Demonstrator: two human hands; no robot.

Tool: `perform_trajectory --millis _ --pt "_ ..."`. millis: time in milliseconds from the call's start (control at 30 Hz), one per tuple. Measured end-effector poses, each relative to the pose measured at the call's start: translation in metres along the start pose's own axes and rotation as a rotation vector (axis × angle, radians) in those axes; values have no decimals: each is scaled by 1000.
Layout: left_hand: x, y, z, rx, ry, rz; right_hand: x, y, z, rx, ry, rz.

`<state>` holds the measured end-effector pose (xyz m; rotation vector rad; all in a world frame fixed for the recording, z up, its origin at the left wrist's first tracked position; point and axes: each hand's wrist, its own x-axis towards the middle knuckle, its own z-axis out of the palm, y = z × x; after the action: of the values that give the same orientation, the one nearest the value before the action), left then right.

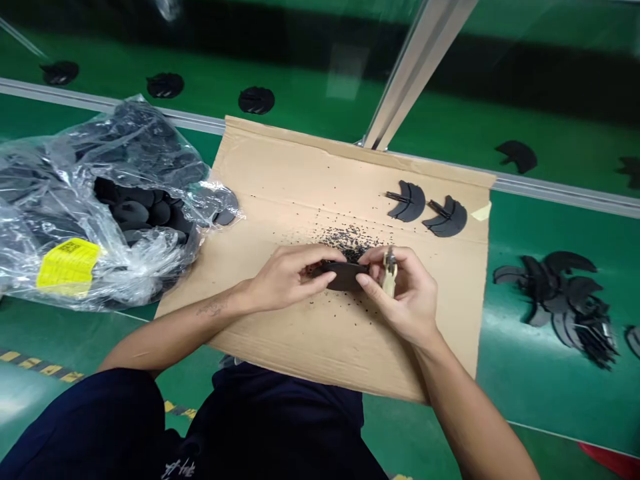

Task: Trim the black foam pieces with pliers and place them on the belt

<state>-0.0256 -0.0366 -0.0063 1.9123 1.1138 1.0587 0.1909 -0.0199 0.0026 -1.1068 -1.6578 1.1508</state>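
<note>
Both hands hold a thin black curved part (345, 276) just above a sheet of cardboard (280, 340). My left hand (285, 275) pinches its left end between thumb and fingers. At the right end, the thumb and fingers of my right hand (407, 293) grip the same part. A small cream-handled tool (389, 275) with a metal tip is also tucked in the right hand, its tip pointing up and away from me. Tiny black scraps (350, 240) lie scattered on the cardboard, thickest just beyond the fingers. The underside of the part is hidden.
Two black fan-shaped pieces (407, 201) rest at the cardboard's far right. On the left, a clear plastic bag (30, 200) with a yellow label holds many black discs. A pile of black pieces (565, 293) lies on the green table at right. A metal post (415, 73) rises behind.
</note>
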Motion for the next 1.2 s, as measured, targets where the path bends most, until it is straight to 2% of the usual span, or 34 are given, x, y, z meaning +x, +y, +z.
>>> perform_trajectory --millis 67,133,333,433,633,1200 --pt "0 -1 1 48 26 112 -1 3 0 -109 -27 -116" --pt "1 -1 2 45 52 155 -2 4 1 -181 -33 -217" --pt "1 3 3 -140 96 67 -4 6 5 -193 -2 -393" --pt "1 2 4 -153 139 135 -4 7 6 -203 -4 -439" --pt "1 2 2 -24 146 290 -4 7 7 -241 -21 -467" --pt "0 2 2 -13 155 315 -6 8 7 -175 -39 -411"
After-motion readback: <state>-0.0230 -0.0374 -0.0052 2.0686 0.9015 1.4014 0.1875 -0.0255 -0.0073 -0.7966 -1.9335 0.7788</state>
